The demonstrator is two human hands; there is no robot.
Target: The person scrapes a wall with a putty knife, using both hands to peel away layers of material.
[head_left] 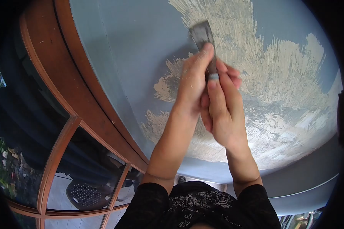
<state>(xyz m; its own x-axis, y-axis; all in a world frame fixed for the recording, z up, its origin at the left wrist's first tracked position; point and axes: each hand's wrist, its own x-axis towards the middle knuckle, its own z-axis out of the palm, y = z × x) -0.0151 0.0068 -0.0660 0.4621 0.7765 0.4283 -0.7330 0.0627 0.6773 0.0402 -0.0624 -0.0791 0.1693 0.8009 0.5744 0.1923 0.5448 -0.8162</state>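
Observation:
Both hands grip one flat-bladed scraper (202, 33), its metal blade angled up and to the left against the wall. My left hand (195, 76) is closed around the upper part, with the thumb lying along the blade's base. Lower down, my right hand (226, 108) wraps the handle, thumb pressed on its light band. Most of the handle is hidden by the fingers. Around the blade, the blue-grey wall (141, 57) carries a large patch of bare cream-coloured surface (271, 72) with ragged, streaked edges.
On the left runs a brown wooden frame (78, 49) with dark glass panes. A dotted chair back (87, 194) shows through or in the glass. A grey curved band (305, 183) lies below the wall at right. A shoe (182, 179) is visible on the floor.

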